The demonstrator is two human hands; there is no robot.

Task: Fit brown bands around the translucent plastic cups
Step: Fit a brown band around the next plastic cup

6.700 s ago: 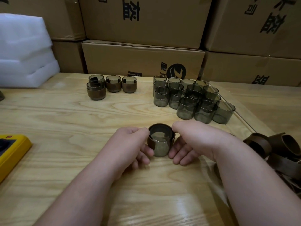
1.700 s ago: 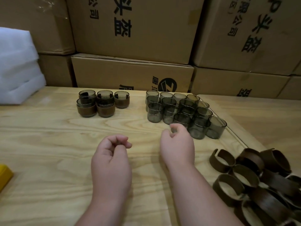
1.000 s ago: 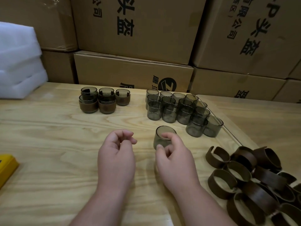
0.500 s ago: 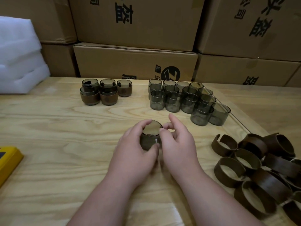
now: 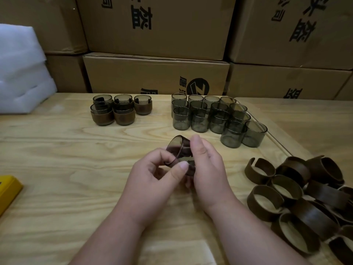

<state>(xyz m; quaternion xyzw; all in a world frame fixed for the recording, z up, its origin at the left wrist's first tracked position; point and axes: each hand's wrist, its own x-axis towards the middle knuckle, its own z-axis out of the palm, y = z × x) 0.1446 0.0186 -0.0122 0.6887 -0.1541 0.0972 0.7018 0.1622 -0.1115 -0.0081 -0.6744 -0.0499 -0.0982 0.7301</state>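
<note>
Pale wooden counter backed by stacked cardboard boxes. Centre, above the wood: both forearms angled inward, left hand and right hand meeting around one translucent plastic cup, tilted on its side, mouth toward upper left. Left thumb and fingers pinched on the cup's near rim; right fingers curled over its far side, clamped too. Brown bands heaped at right, bare cups behind, banded cups far left. White foam and a yellow object at the left edge.
</note>
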